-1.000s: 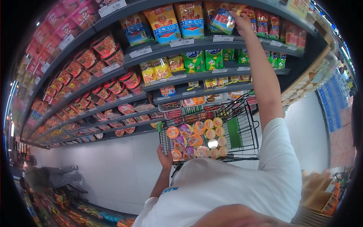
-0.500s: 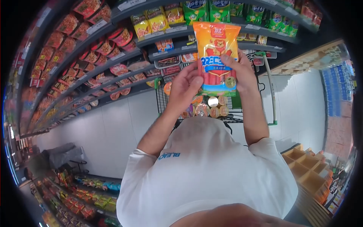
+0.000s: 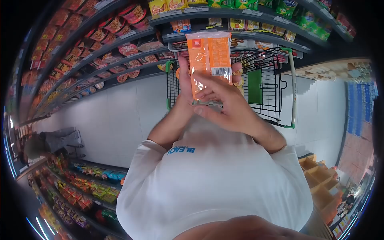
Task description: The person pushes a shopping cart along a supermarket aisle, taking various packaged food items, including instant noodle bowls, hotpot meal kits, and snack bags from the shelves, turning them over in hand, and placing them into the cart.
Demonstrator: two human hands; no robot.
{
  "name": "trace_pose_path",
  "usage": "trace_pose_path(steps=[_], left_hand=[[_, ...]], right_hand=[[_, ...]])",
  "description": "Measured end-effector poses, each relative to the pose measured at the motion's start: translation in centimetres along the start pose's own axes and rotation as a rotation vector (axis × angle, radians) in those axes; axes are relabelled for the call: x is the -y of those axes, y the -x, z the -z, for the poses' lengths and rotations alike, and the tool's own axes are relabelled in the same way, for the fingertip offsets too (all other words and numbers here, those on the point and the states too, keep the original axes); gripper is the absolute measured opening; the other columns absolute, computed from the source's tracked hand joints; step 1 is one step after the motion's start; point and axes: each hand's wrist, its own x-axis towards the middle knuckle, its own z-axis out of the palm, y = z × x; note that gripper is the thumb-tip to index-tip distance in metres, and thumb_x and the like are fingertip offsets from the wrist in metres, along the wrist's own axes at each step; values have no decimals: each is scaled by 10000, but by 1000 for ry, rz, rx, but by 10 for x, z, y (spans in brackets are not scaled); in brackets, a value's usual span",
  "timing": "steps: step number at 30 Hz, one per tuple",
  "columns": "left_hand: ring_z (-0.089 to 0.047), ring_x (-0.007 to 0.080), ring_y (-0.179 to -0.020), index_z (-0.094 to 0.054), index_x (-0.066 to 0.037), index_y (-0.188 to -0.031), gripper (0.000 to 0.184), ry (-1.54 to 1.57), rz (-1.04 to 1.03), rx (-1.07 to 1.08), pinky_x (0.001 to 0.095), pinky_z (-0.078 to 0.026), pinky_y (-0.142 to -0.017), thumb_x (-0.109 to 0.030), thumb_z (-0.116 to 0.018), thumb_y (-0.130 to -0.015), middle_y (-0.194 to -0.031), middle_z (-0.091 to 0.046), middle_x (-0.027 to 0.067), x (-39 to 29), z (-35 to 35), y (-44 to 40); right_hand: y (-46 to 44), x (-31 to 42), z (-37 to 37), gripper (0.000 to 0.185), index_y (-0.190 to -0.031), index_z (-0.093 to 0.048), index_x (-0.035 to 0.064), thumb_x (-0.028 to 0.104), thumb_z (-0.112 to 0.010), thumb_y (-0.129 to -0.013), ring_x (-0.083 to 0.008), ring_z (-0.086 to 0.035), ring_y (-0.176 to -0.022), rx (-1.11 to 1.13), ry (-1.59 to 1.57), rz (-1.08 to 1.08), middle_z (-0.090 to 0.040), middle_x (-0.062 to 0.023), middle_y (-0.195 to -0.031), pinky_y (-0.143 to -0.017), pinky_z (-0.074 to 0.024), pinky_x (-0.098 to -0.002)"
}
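Observation:
An orange packet of sausages is held up in front of me with its printed back and barcode facing my eyes. My left hand supports it from behind, the thumb along the left edge and fingertips showing past the right edge. Across the packet's lower part lies my right hand, its fingers stretched out and its thumb apart. Whether those fingers press on the packet or hover just over it, I cannot tell. Behind the packet stands a black wire shopping cart with green corners.
Shelves of red instant-noodle bowls curve along the left. Green snack bags and yellow bags line the upper shelves ahead. A wooden compartment rack stands at the lower right. Another person is at the far left.
The sausage packet has been turned from its front to its back and lowered slightly to the left. My right hand has left its right edge and moved across its lower front.

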Motion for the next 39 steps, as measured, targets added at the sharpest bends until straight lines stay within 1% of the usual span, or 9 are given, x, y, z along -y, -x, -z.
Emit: trace_pose_path(steps=[7, 10, 11, 16, 19, 25, 29, 37, 39], left_hand=[[-231, 447, -1419, -107, -209, -1553, 1021, 168, -41, 115, 618, -292, -1084, -857, -336, -798, -1556, -172, 265, 3, 16, 24], [-236, 428, -1423, -129, -157, -1549, 1026, -16, -77, 161, 578, -298, -1101, -837, -347, -813, -1564, -169, 243, -1, 12, 26], [-250, 410, -1422, -156, -128, -1540, 1020, -147, -131, 61, 555, -309, -1102, -820, -370, -822, -1554, -206, 233, -1, 8, 26], [-368, 352, -1367, -221, -64, -1513, 952, -367, -291, -214, 499, -365, -1077, -736, -427, -871, -1456, -383, 202, -5, 11, 28], [-464, 316, -1282, -251, -73, -1501, 874, 4, -181, 209, 488, -441, -1008, -680, -446, -903, -1313, -511, 171, -5, 47, 29], [-650, 298, -966, -432, -72, -1384, 697, -329, -202, -356, 468, -528, -849, -625, -307, -978, -1053, -621, 166, 8, 16, 19], [-631, 300, -850, -448, -39, -1371, 568, 48, -118, 300, 452, -510, -781, -463, -371, -1000, -980, -613, 167, 13, 72, 16], [-566, 248, -718, -502, -70, -1192, 509, -71, -27, 235, 359, -447, -675, -503, -494, -925, -856, -584, 114, 5, 68, 17], [-658, 251, -770, -536, -40, -1174, 457, -251, -186, 188, 357, -552, -647, -444, -413, -997, -883, -633, 162, -2, 46, 17]], right_hand=[[27, 2, 8, 594, -1317, -545, -8, 26, -750, -761, -219, -659, -955, 126, 84, 207, -610, -166, -1201, -838, -535, -334], [26, -18, 11, 487, -1214, -564, -11, 48, -756, -771, -180, -654, -884, -155, 196, 253, -636, -123, -1072, -767, -526, -301], [26, -23, 10, 477, -1192, -546, 3, 52, -760, -769, -173, -655, -837, -362, 248, 216, -649, -94, -985, -749, -524, -299], [33, -23, -6, 455, -1145, -433, 31, 54, -742, -811, -131, -627, -887, -295, 12, -84, -628, -82, -1002, -708, -483, -255], [38, -34, -23, 479, -1156, -382, 48, 103, -736, -839, -101, -625, -855, -234, -211, -118, -650, -52, -961, -647, -457, -234], [36, -31, -23, 321, -992, -561, 81, 68, -768, -746, -151, -609, -593, -324, 569, 271, -618, -41, -753, -524, -454, -272], [35, -37, -29, 274, -885, -632, 118, 81, -769, -651, -214, -605, -618, -115, 673, 392, -592, -45, -754, -535, -487, -336], [40, -37, -31, 337, -965, -622, 82, 102, -785, -670, -172, -630, -710, -21, 512, 278, -615, -64, -845, -630, -517, -312], [39, -34, -20, 403, -1062, -603, 59, 147, -786, -714, -153, -627, -772, -189, 391, 225, -620, -67, -890, -689, -520, -305]])
